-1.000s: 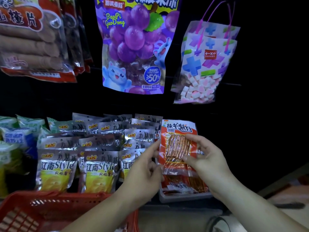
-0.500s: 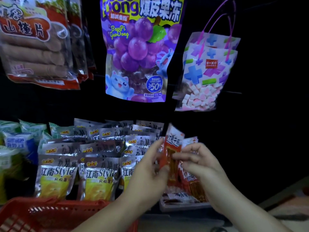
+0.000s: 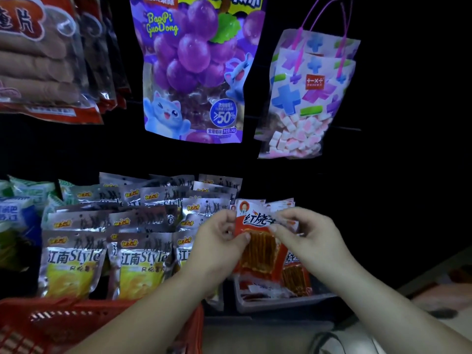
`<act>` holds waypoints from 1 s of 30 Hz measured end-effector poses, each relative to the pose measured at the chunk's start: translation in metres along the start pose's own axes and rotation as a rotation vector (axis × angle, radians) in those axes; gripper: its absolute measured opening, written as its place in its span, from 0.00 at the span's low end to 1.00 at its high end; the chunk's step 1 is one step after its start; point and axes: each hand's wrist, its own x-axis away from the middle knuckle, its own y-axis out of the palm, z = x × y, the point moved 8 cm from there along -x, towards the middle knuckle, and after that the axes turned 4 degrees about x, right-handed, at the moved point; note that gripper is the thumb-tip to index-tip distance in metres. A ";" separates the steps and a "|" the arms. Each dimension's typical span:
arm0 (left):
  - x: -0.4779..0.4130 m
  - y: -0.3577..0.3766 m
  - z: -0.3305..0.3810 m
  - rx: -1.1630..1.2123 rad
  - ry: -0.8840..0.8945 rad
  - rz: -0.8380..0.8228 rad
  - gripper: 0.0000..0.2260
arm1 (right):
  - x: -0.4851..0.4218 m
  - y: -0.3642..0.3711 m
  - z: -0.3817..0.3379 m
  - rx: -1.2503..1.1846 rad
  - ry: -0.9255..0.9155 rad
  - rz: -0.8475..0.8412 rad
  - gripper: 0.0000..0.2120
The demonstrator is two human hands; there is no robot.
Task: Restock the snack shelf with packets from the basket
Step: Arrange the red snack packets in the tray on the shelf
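Against the dark shelf wall point(image 3: 383, 175), hung with a big purple grape-jelly pouch point(image 3: 196, 72) and a pastel candy bag point(image 3: 304, 98). Below, packed with upright rows of silver-and-yellow packets point(image 3: 143, 251). At lower left, edged by the red basket point(image 3: 38, 325), contents not readable. At right, fitted with a grey tray point(image 3: 286, 301) stacked with red-orange packets of brown sticks.

Held upright over that tray: one red-orange packet point(image 3: 258, 241), just in front of its fellows. Pinched on its left edge by the left hand point(image 3: 219, 241), thumb in front, fingers curled behind. Pinched at its top right corner by the right hand point(image 3: 309, 236), closed likewise.

Judged as the placing step, mid-way. Called for next: lowering the packet squarely into the tray, face forward, then letting go.
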 end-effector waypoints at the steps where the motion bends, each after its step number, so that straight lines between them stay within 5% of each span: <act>1: -0.007 0.004 -0.002 -0.016 -0.002 -0.003 0.05 | -0.006 -0.005 0.002 0.021 -0.018 0.013 0.03; 16: -0.090 0.020 -0.116 -0.252 -0.239 -0.038 0.14 | -0.047 0.090 0.187 -0.075 0.472 -0.284 0.09; 21: -0.099 0.024 -0.139 -0.263 -0.270 -0.045 0.13 | -0.033 0.108 0.218 0.220 0.449 -0.570 0.11; 25: -0.102 0.023 -0.144 -0.301 -0.232 -0.003 0.12 | -0.039 0.098 0.210 0.171 0.551 -0.626 0.12; 30: -0.101 0.022 -0.159 -0.272 -0.239 -0.001 0.12 | -0.077 0.092 0.207 0.271 0.357 -0.340 0.13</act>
